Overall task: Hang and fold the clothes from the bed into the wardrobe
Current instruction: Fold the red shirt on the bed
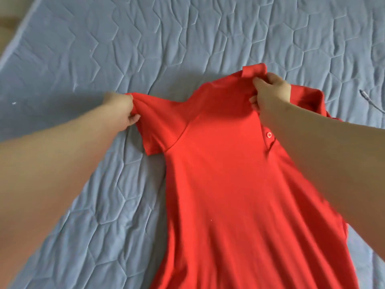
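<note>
Head view looks down on the bed (187, 38), covered with a blue quilted sheet; its left edge is seen at the far left corner of the picture. On the bed lies a red shirt (229, 174), front side up, toward the right and near part, with its hem going out of sight at the near edge. The body of the shirt is quite flat, but the cloth beyond the right shoulder is bunched. The left hand (123, 109) pinches the end of one sleeve (154, 126) and draws it out toward the left edge. The right hand (270, 90) has its fingers curled around the cloth just under the collar (254, 70). So both hands hold the shirt, well apart from each other. A small button (269, 134) shows beside the right forearm, and a thin cable (373, 103) lies near the right edge of the bed. I judge the step is spreading the shirt before folding it. To do it well, pull sleeve and collar gently in opposite directions until the shoulder line is straight, then lay the collar flat and smooth out the bunched side, so that no wrinkle is folded in.
</note>
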Action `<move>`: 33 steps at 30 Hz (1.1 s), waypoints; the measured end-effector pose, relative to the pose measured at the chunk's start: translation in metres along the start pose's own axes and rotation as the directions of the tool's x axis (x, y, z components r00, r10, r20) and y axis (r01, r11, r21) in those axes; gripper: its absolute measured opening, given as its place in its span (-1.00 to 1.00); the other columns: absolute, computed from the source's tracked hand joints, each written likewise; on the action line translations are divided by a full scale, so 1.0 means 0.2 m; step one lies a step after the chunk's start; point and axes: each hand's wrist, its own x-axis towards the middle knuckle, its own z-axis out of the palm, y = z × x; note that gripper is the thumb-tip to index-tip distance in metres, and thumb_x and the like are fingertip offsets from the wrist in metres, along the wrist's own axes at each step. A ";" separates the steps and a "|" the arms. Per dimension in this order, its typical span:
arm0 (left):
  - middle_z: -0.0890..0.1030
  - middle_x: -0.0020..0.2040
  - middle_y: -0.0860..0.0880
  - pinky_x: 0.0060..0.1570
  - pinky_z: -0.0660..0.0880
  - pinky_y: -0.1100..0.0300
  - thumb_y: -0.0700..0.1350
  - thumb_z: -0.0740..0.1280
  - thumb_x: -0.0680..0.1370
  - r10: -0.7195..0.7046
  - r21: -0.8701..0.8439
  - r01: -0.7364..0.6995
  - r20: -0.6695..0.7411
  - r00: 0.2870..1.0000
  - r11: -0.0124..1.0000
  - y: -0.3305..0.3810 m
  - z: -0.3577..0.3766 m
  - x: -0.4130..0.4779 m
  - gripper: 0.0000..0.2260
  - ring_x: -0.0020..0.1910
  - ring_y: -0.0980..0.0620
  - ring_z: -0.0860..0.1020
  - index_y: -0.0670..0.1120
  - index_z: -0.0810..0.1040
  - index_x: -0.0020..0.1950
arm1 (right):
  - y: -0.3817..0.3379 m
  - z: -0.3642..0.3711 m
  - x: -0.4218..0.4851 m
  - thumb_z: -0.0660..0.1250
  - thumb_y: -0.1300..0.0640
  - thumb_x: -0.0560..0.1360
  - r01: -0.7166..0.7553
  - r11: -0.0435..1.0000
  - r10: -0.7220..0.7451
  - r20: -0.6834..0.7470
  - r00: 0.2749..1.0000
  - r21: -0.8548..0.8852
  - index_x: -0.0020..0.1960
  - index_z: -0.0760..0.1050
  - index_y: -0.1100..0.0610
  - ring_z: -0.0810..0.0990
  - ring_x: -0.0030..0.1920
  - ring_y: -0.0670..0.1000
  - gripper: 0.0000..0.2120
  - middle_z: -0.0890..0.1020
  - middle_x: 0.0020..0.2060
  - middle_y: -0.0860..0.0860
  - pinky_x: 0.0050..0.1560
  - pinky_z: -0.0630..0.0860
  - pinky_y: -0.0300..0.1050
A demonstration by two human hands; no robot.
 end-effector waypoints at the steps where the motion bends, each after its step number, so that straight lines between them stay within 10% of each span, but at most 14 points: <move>1: 0.40 -0.15 -0.01 -0.64 0.42 0.34 -0.15 0.10 0.64 -0.003 -0.051 0.004 0.005 1.000 0.999 0.01 0.00 0.00 -0.86 -0.33 0.14 0.36 -0.03 0.37 -0.10 | -0.03 0.01 0.00 0.20 0.22 0.53 -0.019 0.999 0.018 0.021 1.000 0.037 -0.22 0.41 0.01 0.39 -0.69 -0.18 -0.81 0.42 -0.48 0.01 -0.67 0.30 -0.34; 6: 0.44 0.12 -0.04 -0.09 0.49 0.15 -0.27 0.24 0.56 0.108 -0.066 -0.102 0.098 0.989 0.993 -0.09 0.02 0.03 -0.57 -0.13 0.07 0.50 0.05 0.23 0.35 | 0.01 0.05 -0.01 0.11 0.24 0.58 -0.168 0.981 0.132 0.294 0.947 0.100 0.30 0.26 -0.05 0.52 -0.42 -0.07 -0.66 0.46 -0.19 -0.03 -0.44 0.47 -0.25; 9: 0.52 0.15 0.00 0.04 0.47 0.11 -0.28 0.39 0.46 0.165 0.190 -0.212 0.236 0.958 0.959 -0.20 0.01 0.02 -0.21 0.02 0.05 0.53 0.08 0.00 0.51 | 0.14 0.00 -0.03 0.22 0.27 0.48 -0.062 0.996 0.072 0.167 0.983 -0.064 0.44 0.17 -0.01 0.49 -0.12 0.03 -0.42 0.50 0.08 0.07 -0.08 0.50 -0.04; 13: 0.54 0.21 -0.15 0.06 0.41 0.13 -0.30 0.37 0.43 0.449 0.539 -0.441 0.126 0.884 0.717 -0.28 -0.02 0.00 -0.46 0.06 -0.11 0.54 -0.05 0.34 0.38 | 0.27 -0.14 -0.12 0.27 0.18 0.41 -0.006 0.976 -0.002 -0.036 0.999 -0.217 0.30 0.35 0.09 0.50 0.09 0.17 -0.54 0.46 0.23 0.13 0.19 0.42 0.08; 18: 0.51 0.16 -0.18 0.17 0.32 0.12 -0.27 0.30 0.48 0.576 0.628 -0.402 -0.093 0.812 0.667 -0.24 -0.05 -0.04 -0.50 0.16 -0.17 0.47 -0.07 0.29 0.40 | 0.41 -0.40 -0.22 0.18 0.22 0.45 -0.025 0.890 -0.065 -0.180 0.981 -0.454 0.23 0.43 0.15 0.45 0.15 0.19 -0.65 0.49 0.15 0.19 0.09 0.29 -0.14; 23: 0.43 0.20 -0.20 0.25 0.27 0.08 -0.24 0.30 0.47 0.649 0.741 -0.551 0.207 0.732 0.384 -0.31 0.23 -0.29 -0.64 0.23 -0.16 0.38 -0.05 0.46 0.25 | 0.51 -0.65 -0.33 0.16 0.24 0.45 -0.220 0.871 0.045 -0.374 0.926 -0.440 0.18 0.43 0.13 0.45 0.14 0.24 -0.69 0.42 0.20 0.20 0.14 0.33 -0.02; 28: 0.53 0.04 -0.14 0.04 0.32 0.24 -0.25 0.30 0.48 0.537 0.580 -0.726 0.504 0.676 0.370 -0.39 0.66 -0.63 -0.80 0.04 -0.08 0.52 -0.09 0.59 0.06 | 0.59 -0.90 -0.33 0.15 0.21 0.46 -0.485 0.854 0.287 -0.607 0.741 -0.188 0.24 0.35 0.16 0.41 0.23 0.25 -0.65 0.36 0.29 0.19 0.22 0.31 0.08; 33: 0.57 0.07 -0.05 -0.03 0.42 0.29 -0.28 0.20 0.52 0.374 0.437 -0.753 0.675 0.636 0.491 -0.45 1.02 -0.86 -0.76 -0.04 -0.04 0.58 -0.07 0.56 0.10 | 0.63 -1.05 -0.25 0.25 0.12 0.47 -0.518 0.832 0.555 -0.252 0.793 0.201 0.07 0.42 0.11 0.45 -0.45 -0.05 -0.81 0.47 -0.25 0.07 -0.39 0.36 -0.15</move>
